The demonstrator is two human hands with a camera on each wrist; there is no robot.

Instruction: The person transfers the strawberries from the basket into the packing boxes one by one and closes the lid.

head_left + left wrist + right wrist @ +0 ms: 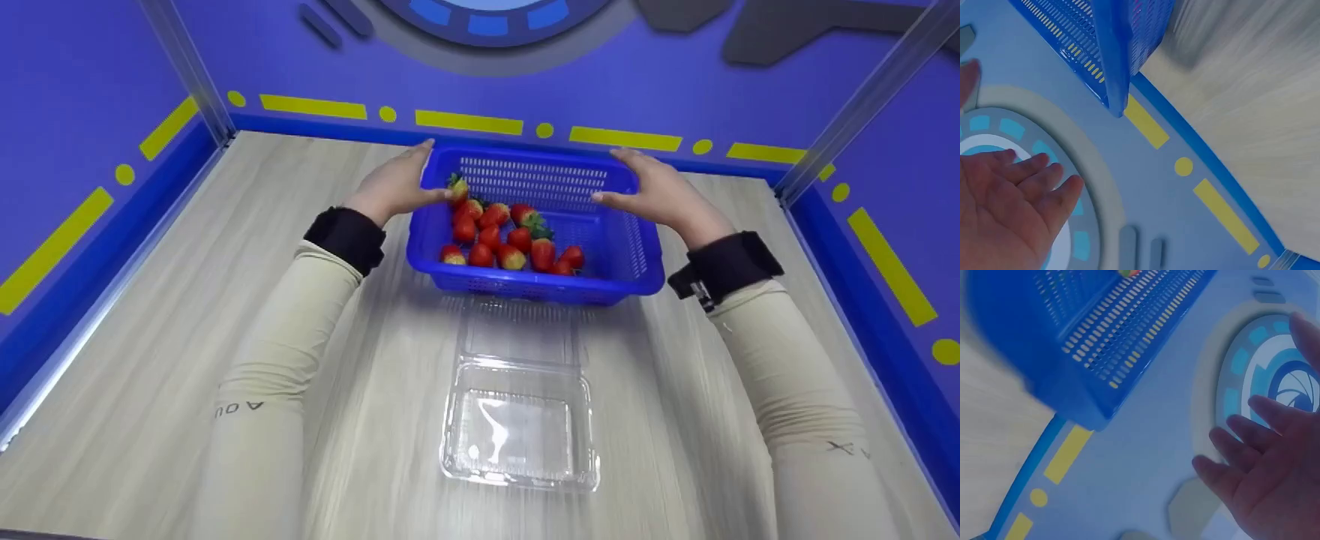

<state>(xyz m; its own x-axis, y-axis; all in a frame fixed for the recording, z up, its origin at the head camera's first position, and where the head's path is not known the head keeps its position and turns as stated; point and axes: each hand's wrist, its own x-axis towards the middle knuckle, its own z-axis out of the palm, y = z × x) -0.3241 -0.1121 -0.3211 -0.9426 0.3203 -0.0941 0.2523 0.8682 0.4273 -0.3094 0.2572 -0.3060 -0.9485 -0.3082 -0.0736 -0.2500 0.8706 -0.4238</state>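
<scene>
in the head view, both sleeves (259, 420) run off the bottom edge, and the basket's far underside is hidden. the left hand (397, 184) and right hand (660, 191) stand at opposite ends of the blue basket (536, 280), thumbs spread from the other fingers and reaching over its rim; whether they touch it i cannot tell. the basket lies near the printed wall (465, 94), strawberries (542, 255) mostly in its left half. before it on the table (360, 420) is a clear box (517, 442) with its lid laid back toward the basket; the lid's far end is hard to make out.

in the left wrist view, the thumb is cut off at the left edge; the fingers are loosely extended, palm showing, apart from the basket.

in the right wrist view, the basket's near corner is blurred and only a sliver of fruit shows. the hand, cropped at the right, is spread, its fingers clear of the basket.
</scene>
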